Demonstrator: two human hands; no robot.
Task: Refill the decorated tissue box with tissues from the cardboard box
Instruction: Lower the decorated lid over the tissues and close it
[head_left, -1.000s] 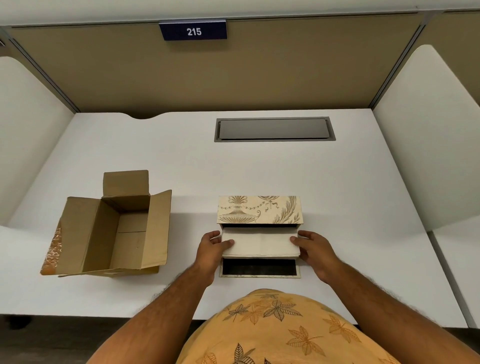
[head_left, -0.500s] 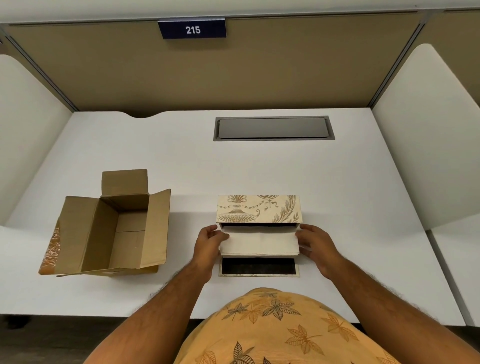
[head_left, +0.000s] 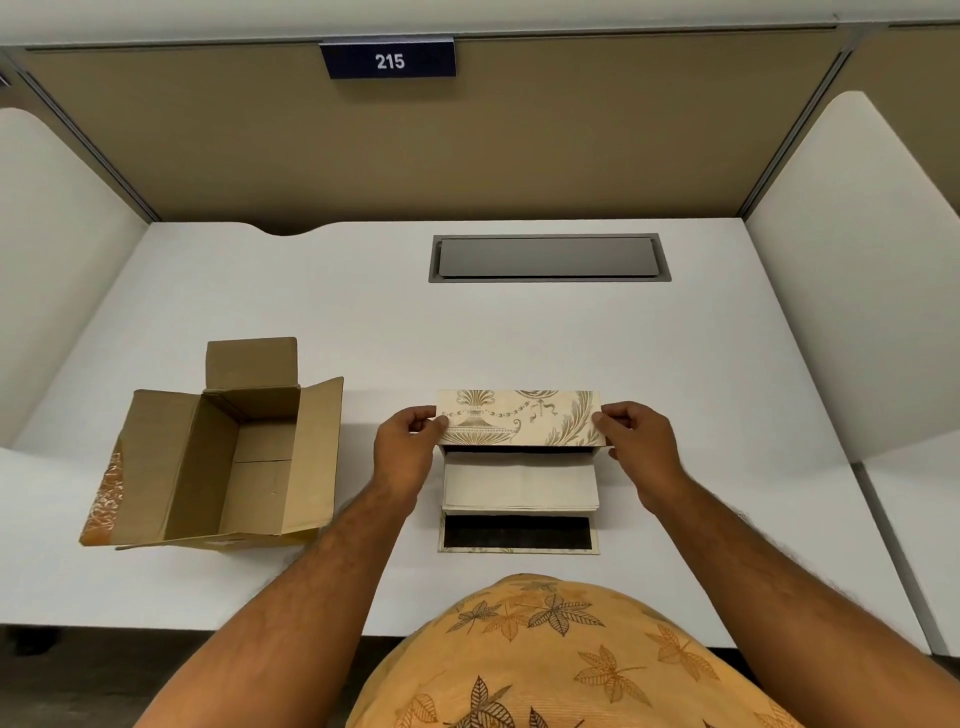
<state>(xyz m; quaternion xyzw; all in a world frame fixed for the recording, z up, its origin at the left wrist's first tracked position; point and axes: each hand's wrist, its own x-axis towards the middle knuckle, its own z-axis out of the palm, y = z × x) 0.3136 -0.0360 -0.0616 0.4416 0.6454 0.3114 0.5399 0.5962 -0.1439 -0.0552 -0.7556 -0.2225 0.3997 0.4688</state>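
The decorated tissue box lies open in the middle of the white desk, its cream patterned lid panel standing at the far side. A stack of white tissues rests inside it. Nearer me, a flap with a dark inner strip lies flat on the desk. My left hand pinches the left end of the patterned lid. My right hand grips its right end. The brown cardboard box stands to the left with all flaps open and its inside looks bare.
A grey recessed hatch sits in the desk behind the tissue box. White side partitions stand left and right, and a tan back wall carries a sign reading 215. The desk's front edge runs just before my torso.
Both hands left the sides of the tissue stack and moved up to the ends of the patterned lid. The tissues now lie in the box untouched.
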